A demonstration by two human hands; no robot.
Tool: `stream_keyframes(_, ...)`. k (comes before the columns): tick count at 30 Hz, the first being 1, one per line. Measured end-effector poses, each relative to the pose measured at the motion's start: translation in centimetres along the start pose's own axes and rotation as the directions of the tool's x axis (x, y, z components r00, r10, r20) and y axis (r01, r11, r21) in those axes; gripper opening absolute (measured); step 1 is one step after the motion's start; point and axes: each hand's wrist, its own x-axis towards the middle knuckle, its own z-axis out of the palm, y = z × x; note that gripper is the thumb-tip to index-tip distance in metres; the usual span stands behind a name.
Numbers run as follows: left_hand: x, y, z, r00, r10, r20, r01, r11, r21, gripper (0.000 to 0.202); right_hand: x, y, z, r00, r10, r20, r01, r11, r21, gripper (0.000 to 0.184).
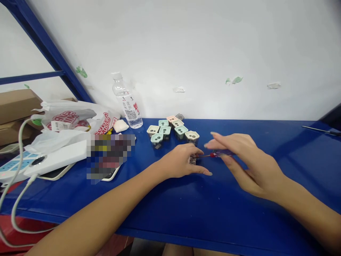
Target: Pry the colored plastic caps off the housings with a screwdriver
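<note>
My left hand (179, 161) is closed around a small metal pencil sharpener part (192, 161), mostly hidden by the fingers. My right hand (247, 165) has the handle of a screwdriver (213, 155) between thumb and fingers. The red and purple handle is partly covered, and its thin shaft points left, with the tip at the sharpener part. Just beyond my left hand stand several two-hole pencil sharpeners with dark see-through bodies, among them a cream one (192, 136), a mint one (181, 131) and a pink one (172, 119).
A water bottle (128, 103) leans against the wall. On the left are a plastic bag (71, 117), a white power bank (58, 158) with cables, a power strip (20, 161) and cardboard boxes (18, 106). A thin rod-like tool (319, 130) lies far right on the blue table (226, 213).
</note>
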Motion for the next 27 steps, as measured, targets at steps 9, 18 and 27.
stream_keyframes(9,0.03,0.11,-0.09,1.0,-0.008,0.005,0.008,1.0,0.013,0.063,0.01,-0.09,0.28,1.0,-0.003,-0.019,0.003,1.0,-0.005,0.056)
stream_keyframes(18,0.08,0.09,-0.14,1.0,-0.007,0.016,0.007,1.0,0.017,0.055,0.31,-0.22,0.11,0.998,-0.02,-0.054,0.017,0.999,-0.04,0.021)
stream_keyframes(27,0.13,0.1,-0.11,1.0,0.008,0.01,-0.008,1.0,0.019,0.06,0.04,-0.22,0.08,0.999,0.002,0.032,-0.003,1.0,0.025,0.047)
